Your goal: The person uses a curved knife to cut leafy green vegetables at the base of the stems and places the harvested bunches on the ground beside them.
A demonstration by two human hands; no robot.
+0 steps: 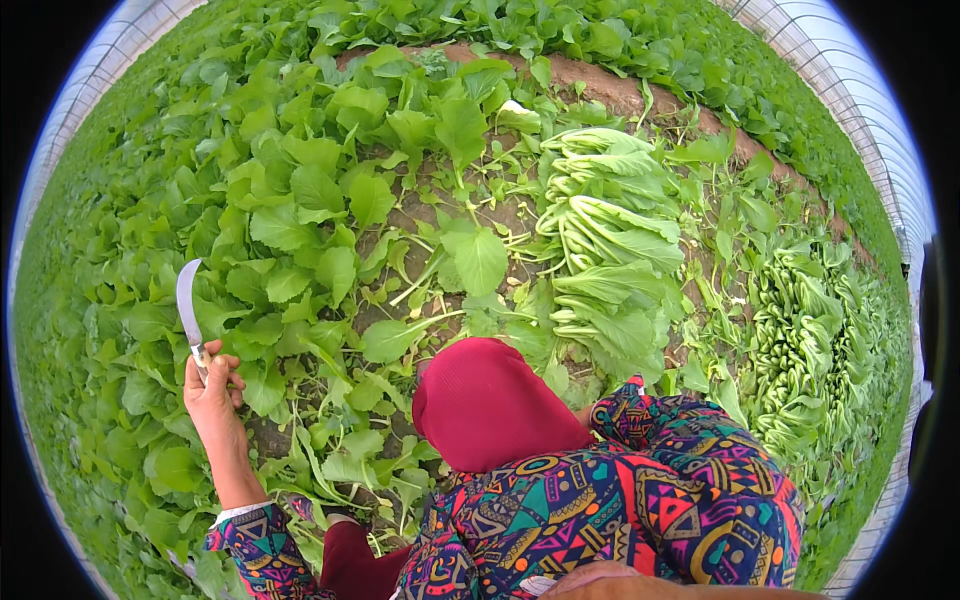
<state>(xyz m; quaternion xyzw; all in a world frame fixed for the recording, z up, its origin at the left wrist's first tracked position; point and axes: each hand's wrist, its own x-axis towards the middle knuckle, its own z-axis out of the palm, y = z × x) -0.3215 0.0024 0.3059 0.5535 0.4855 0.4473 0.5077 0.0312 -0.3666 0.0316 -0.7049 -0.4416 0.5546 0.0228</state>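
On the left, my left hand holds a short curved knife by its handle, with the blade upright above leafy green plants. Only a sliver of skin at my right wrist shows beyond the patterned cuff. Red cloth, apparently over a knee, hides my right hand. Just past that cuff, cut leafy greens lie in a stacked row, their pale stems pointing left. Loose leaves are scattered on the soil between this row and the standing plants.
More cut greens lie in a dense pile at the right. A bare soil strip curves across the top, with another bed of greens beyond it. Ribbed greenhouse walls edge the view. A dark red trouser leg shows at the bottom.
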